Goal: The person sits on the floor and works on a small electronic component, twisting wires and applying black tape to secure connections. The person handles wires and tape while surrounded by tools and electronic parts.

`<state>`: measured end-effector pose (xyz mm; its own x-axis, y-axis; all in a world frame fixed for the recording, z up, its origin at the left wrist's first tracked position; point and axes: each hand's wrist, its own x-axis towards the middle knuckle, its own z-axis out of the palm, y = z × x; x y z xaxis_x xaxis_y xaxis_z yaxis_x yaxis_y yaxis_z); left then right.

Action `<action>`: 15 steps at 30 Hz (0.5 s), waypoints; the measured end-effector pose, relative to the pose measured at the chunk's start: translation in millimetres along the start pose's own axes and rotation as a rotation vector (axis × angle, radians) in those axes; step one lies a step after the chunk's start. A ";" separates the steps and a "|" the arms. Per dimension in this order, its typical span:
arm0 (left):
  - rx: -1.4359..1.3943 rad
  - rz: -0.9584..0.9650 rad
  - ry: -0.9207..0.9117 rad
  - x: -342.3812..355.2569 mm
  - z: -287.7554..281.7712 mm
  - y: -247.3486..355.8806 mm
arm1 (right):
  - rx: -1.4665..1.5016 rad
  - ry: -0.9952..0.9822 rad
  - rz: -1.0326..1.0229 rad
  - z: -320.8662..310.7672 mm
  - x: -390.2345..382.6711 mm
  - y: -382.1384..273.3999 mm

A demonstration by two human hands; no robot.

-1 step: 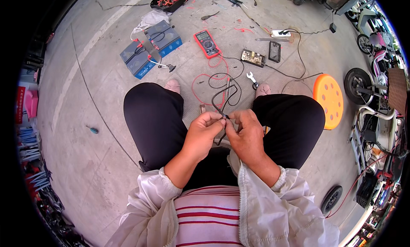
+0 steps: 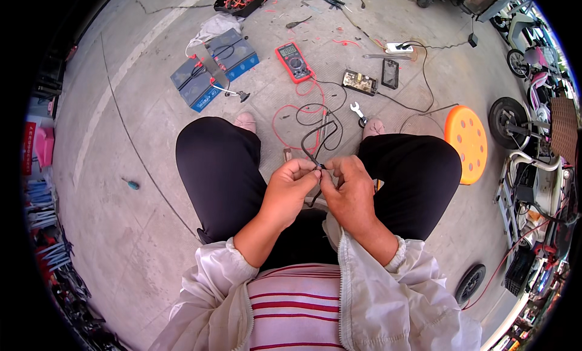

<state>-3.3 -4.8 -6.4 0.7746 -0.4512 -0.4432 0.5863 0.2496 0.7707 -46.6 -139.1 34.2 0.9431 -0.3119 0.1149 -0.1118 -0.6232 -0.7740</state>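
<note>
Between my knees, both hands meet on a thin black cable (image 2: pixel 307 150). My left hand (image 2: pixel 291 190) pinches it with thumb and fingers, and my right hand (image 2: pixel 345 190) grips it just beside, fingertips almost touching the left's; the small part at the fingertips is too hidden to make out. The cable loops up toward a tangle of red and black leads on the floor. Beyond these lie a red multimeter (image 2: pixel 294 62), an open-end wrench (image 2: pixel 356 111), an opened device with a circuit board (image 2: pixel 359 82) and a black plastic frame (image 2: pixel 389 73).
Two blue-grey battery-like blocks (image 2: pixel 231 51), a black tray of wires (image 2: pixel 241 0) and a white power strip (image 2: pixel 398 48) are on the floor ahead. An orange stool (image 2: pixel 465 143) stands at my right, near parked two-wheelers and a loose wheel (image 2: pixel 470 283). Shelved goods line the left edge.
</note>
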 end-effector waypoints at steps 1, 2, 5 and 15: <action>0.061 0.029 -0.001 1.6 0.5 -3.7 | -0.020 -0.020 0.015 -1.5 0.3 0.7; 0.087 0.027 0.018 1.9 -0.2 -5.3 | -0.031 -0.045 0.009 -0.9 0.6 1.4; 0.126 -0.020 0.056 1.9 -1.5 -6.4 | -0.046 -0.116 -0.003 1.3 0.9 5.5; 0.113 -0.241 0.007 3.3 -5.7 1.3 | 0.026 -0.220 0.022 -3.6 -2.1 10.3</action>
<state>1.4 -1.0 -9.6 0.6176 -0.4803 -0.6229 0.7241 0.0381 0.6886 -50.8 -147.4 28.2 0.9865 -0.1589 -0.0387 -0.1275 -0.5985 -0.7909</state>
